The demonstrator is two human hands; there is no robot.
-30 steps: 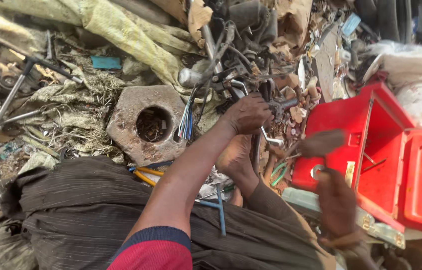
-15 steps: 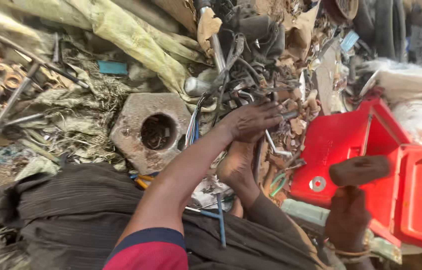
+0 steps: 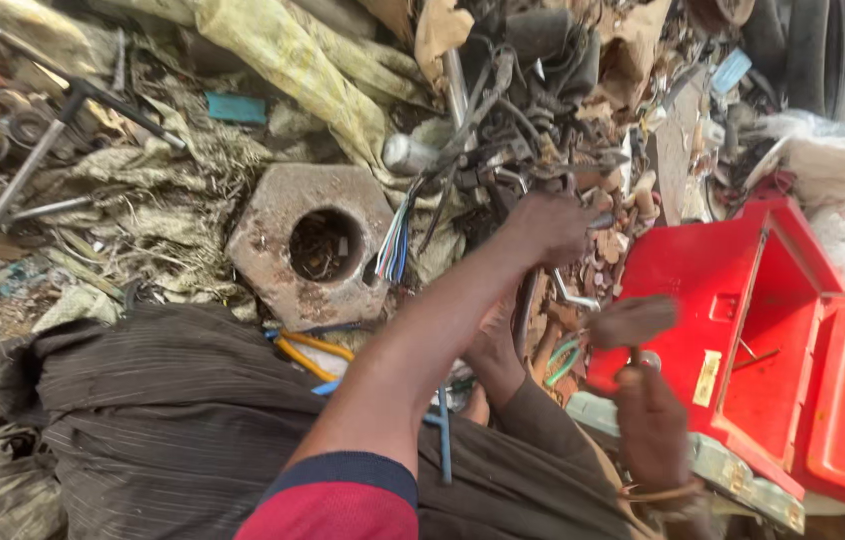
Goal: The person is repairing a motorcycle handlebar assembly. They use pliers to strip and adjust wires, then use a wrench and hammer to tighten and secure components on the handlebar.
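Note:
My left hand (image 3: 543,225) reaches forward into a tangle of scrap metal and wires (image 3: 533,120). Its fingers are closed over a bent metal piece (image 3: 568,290) there. My right hand (image 3: 655,425), with a band at the wrist, grips the handle of a hammer. The blurred hammer head (image 3: 633,320) hovers just right of the metal piece, in front of an open red metal box (image 3: 733,260). My bare foot (image 3: 495,350) rests below the left hand, beside the metal piece.
A large rusty hexagonal nut (image 3: 268,250) lies left of my arm, with a bundle of coloured wires (image 3: 395,245) beside it. Yellow sacking (image 3: 293,70), a long metal rod (image 3: 13,190) and rubble cover the ground. White bags (image 3: 843,170) sit at the right.
The hammer head swung right and down toward the red box, then came back left toward the metal piece. My left hand stayed closed on the scrap.

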